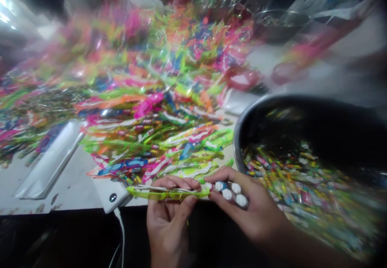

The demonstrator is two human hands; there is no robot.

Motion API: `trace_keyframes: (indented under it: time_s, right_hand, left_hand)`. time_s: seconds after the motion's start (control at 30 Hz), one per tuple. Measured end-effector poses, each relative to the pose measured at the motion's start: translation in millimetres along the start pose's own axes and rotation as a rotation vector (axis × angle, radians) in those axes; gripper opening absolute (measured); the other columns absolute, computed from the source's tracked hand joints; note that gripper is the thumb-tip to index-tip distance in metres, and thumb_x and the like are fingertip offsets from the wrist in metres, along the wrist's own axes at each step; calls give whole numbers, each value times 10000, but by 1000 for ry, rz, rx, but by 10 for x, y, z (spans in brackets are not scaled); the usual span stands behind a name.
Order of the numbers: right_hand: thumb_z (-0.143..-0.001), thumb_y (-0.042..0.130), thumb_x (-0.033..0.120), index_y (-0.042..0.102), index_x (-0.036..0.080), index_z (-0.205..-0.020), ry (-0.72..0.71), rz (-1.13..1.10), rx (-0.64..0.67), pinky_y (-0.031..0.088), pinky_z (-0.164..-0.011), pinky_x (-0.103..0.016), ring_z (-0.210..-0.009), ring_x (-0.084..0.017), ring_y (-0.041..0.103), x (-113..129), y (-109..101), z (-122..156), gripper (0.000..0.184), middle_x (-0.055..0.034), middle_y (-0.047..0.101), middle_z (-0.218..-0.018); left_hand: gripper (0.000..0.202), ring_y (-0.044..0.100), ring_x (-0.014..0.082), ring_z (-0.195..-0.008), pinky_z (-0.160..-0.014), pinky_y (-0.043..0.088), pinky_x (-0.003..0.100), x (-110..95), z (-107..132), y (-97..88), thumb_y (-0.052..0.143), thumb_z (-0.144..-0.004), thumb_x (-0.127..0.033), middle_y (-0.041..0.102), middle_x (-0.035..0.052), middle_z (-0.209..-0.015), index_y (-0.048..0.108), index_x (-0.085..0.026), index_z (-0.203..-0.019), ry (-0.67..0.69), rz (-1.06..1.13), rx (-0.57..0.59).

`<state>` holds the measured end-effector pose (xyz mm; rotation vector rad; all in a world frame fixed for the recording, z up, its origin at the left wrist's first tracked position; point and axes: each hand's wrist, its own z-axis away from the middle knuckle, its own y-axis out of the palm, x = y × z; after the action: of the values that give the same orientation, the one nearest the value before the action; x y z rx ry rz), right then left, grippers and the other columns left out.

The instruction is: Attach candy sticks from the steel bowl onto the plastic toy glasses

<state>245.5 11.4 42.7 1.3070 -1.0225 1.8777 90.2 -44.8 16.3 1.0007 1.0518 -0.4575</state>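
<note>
Just left of the big round metal basin (238, 139) with its shiny rim, I see the left hand (171, 219) pinching a slim, lime-yellow, glossy plastic piece (178, 195) with a white cord along it, thumb below and fingers behind. Beside it, at the basin's near left side, the right hand (256, 203) is curled around a small bundle of short sticks with white, blunt, ridged ends (231, 195), gripped between thumb and forefinger. The two lots meet end to end; whether they actually touch, I can't tell.

That bundle looks the likeliest trouble: round, smooth sticks could roll against each other and spill if the pinch loosens. The thin plastic might also buckle or slip if pushed too hard from its end.

Inside the basin lies a loose mass of small, multicoloured sticks (290, 187), blurred towards the near side. Left of the basin spreads a slippery-looking heap of neon plastic pieces (157, 130); farther left, a white box (110, 195) with rounded corners trails a white cable (121, 227)
</note>
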Motion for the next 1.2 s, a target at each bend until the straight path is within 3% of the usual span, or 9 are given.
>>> trace_keyframes:
  time_s: [0.27,0.47,0.63,0.73,0.9,1.0,1.07,1.13,1.2]
  right_hand:
    - [-947,700,391,694,251,-1053,88,22,-11,538,-741,-269,-833,-186,692,2,2,25,175,-3,735,-930]
    - [-1000,641,380,686,284,-1091,27,93,7,522,-764,-267,-860,-170,693,24,-2,56,139,16,735,-965]
    - [-995,665,338,675,279,-1095,-121,86,-4,507,-803,-260,-913,-163,687,-46,17,92,117,14,725,-997]
    - [-967,685,299,668,266,-1101,-104,104,-2,514,-841,-271,-934,-179,690,-95,30,113,140,3,725,-1002]
    - [-935,676,327,696,274,-990,-15,134,-20,521,-678,-260,-757,-172,678,-92,45,98,79,15,729,-881]
    - [-932,687,433,744,293,-980,29,142,-89,539,-764,-307,-848,-219,701,-61,46,62,159,-2,743,-895]
    - [-961,659,501,750,320,-1056,73,31,-83,549,-773,-311,-846,-218,711,-55,44,39,224,7,743,-868]
    - [-983,644,500,729,342,-1127,93,-90,-61,555,-766,-294,-807,-194,712,-63,39,24,230,26,744,-857]
    - [-983,660,463,724,343,-1119,77,-108,-78,551,-780,-281,-818,-179,706,-74,34,23,193,33,748,-916]
  left_hand:
    - [280,700,117,-890,-847,607,212,37,19,-29,811,-813,-105,630,-39,-863,608,-271,-909,89,-86,41]
    - [285,707,120,-899,-850,614,211,24,62,-19,813,-815,-111,630,-44,-861,598,-277,-898,69,-96,31]
    - [286,717,120,-903,-843,609,197,-6,93,-13,840,-803,-145,646,-38,-878,612,-267,-924,-7,-90,-11]
    - [328,718,123,-874,-838,612,208,33,120,42,885,-758,-174,646,-45,-855,604,-258,-907,-46,-50,-73]
    - [366,736,171,-941,-881,616,257,86,144,-38,932,-706,-274,704,-20,-911,651,-255,-941,-153,-83,-118]
    - [401,741,215,-942,-812,627,267,0,-26,-172,924,-699,-427,741,39,-961,706,-210,-956,-212,-163,-174]
    - [424,693,157,-702,-595,583,213,-137,-275,-181,932,-664,-466,694,10,-784,714,-182,-891,-218,-182,-172]
    - [382,526,92,-471,-411,439,187,-330,-620,-86,920,-680,-446,551,-50,-587,684,-169,-796,-161,-214,-97]
    - [341,482,80,-433,-409,400,193,-540,-1021,81,852,-776,-414,495,-63,-536,623,-173,-702,-1,-249,-47]
